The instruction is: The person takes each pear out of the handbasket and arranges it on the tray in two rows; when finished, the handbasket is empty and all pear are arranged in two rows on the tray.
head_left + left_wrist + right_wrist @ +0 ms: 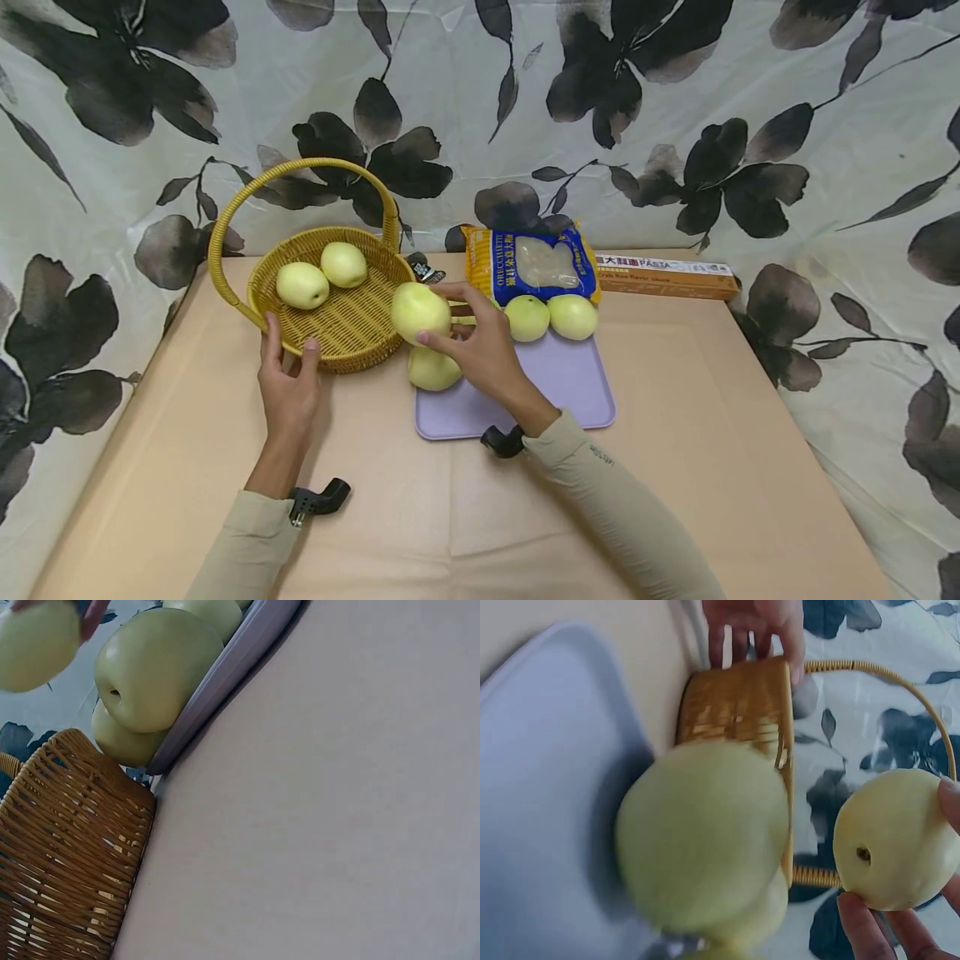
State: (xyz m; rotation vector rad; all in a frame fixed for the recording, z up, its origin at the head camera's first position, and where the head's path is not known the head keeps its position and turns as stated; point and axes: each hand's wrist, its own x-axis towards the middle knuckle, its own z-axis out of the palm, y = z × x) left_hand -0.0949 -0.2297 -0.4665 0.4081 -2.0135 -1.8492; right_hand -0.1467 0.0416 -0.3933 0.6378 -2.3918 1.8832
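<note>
My right hand (486, 346) grips a pale yellow-green apple (420, 313) between thumb and fingers, raised beside the right rim of a yellow wicker basket (360, 333). The right wrist view shows this apple (896, 840) with fingertips around its side. My left hand (288, 396) holds the basket's near left edge, thumb at the rim and fingers against the outer wall. Two apples (302, 285) lie inside the basket. More apples (433, 369) sit on a lilac tray (517, 408), one at its left edge and others at the back, partly hidden by my right hand.
Behind the tray lies a blue and yellow pasta bag (543, 262), with a long pasta box (667, 277) to its right. A small black packet (424, 268) lies between basket and bag. The basket's tall handle (300, 167) arches up; a floral cloth hangs behind the table.
</note>
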